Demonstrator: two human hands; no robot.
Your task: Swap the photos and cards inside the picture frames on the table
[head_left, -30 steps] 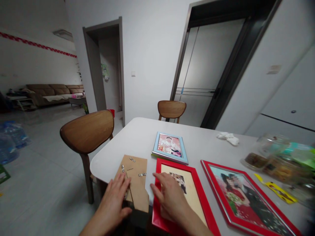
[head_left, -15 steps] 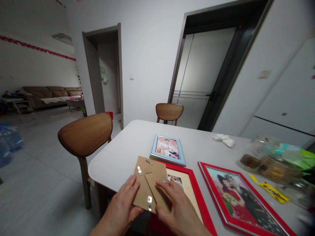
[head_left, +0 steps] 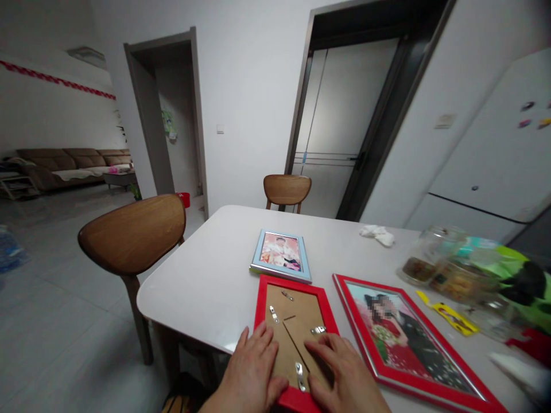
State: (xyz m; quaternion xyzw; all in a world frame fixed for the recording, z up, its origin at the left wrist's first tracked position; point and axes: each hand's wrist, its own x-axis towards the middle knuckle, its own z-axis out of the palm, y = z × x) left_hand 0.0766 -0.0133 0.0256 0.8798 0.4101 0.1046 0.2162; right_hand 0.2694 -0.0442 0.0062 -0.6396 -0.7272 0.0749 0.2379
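Observation:
A brown backing board [head_left: 279,338] with metal clips and a slit lies within a red picture frame [head_left: 330,314], face down near the table's front edge. My left hand [head_left: 253,364] rests flat over the frame's left rim and the board, fingers stretched out. On the board's right side sits my right hand [head_left: 344,367], fingers bent, thumb apart, touching the board near a metal clip [head_left: 318,330]. Beyond them is a light blue framed photo [head_left: 282,252]. To the right lies a larger red framed photo [head_left: 413,344], picture side up.
Glass jars [head_left: 417,267] and green packaging [head_left: 499,264] stand on the table's right side, near a yellow strip [head_left: 456,319]. A crumpled white tissue [head_left: 377,234] lies farther back. Wooden chairs stand at the left [head_left: 138,232] and far side [head_left: 287,189].
The backing board, tilted above the red frame before, now lies down inside its rim. My hands moved with it and now press on top. The view has shifted somewhat rightward.

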